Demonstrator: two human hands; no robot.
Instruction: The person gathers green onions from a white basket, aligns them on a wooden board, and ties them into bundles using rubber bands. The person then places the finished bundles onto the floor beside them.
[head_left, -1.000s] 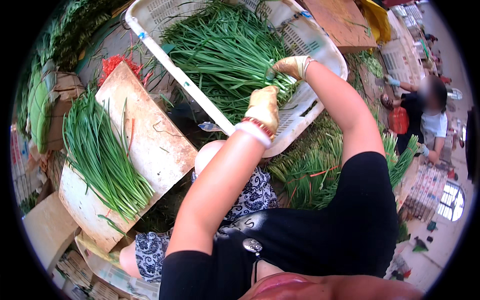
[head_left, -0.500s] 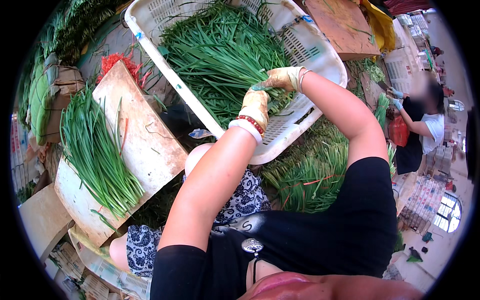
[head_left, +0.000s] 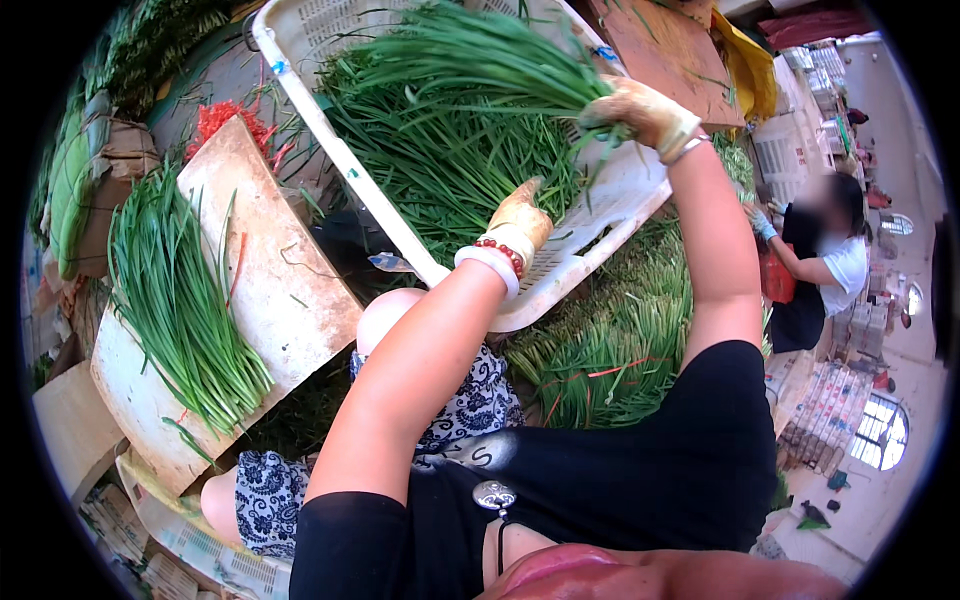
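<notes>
Pale hall floor [head_left: 870, 540] stretches off at the right. Nearer stands a white, perforated plastic basket [head_left: 352, 175] — a loose heap of long, thin green leaves [head_left: 430, 190] inside. Above the heap, a handful of slender green leaves [head_left: 480, 65] is gripped near its stem end by the closed fingers of the right hand [head_left: 642, 112], in a stained cream glove. It should be light and limp, the tips easily bruised — best held where the firmer stems gather. The left hand [head_left: 522, 217], similarly gloved, is by the heap; whether its fingers hold any stems, I cannot tell.
</notes>
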